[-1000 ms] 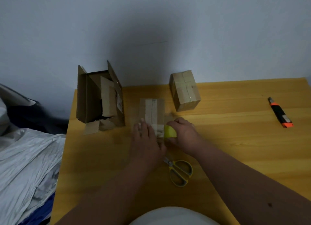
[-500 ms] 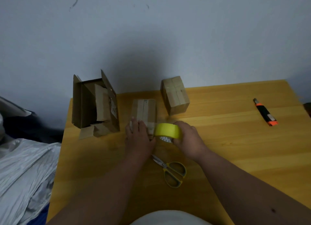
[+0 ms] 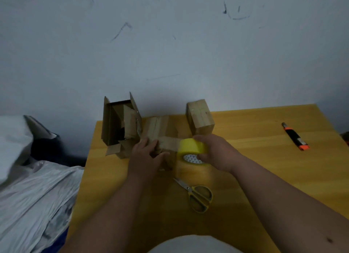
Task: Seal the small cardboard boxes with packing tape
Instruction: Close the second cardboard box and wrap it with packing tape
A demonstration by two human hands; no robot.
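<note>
A small cardboard box (image 3: 160,129) lies in the middle of the wooden table (image 3: 264,169). My left hand (image 3: 146,158) rests on its near end, fingers pressing the top and thumb against the front. My right hand (image 3: 217,152) grips a yellow roll of packing tape (image 3: 192,150) just right of the box. A stretch of tape (image 3: 170,142) runs from the roll across the box's near end. A second small box (image 3: 201,116), taped in a cross, stands behind at the right.
A larger open carton (image 3: 120,126) with raised flaps stands left of the box, near the table's left edge. Yellow-handled scissors (image 3: 198,196) lie near me. An orange and black utility knife (image 3: 294,136) lies far right. Crumpled grey plastic (image 3: 34,196) is off the table's left side.
My right hand has drawn the roll to the right, pulling a strip of tape across the box's near end. My left hand has stayed on the box. The camera has tilted upward.
</note>
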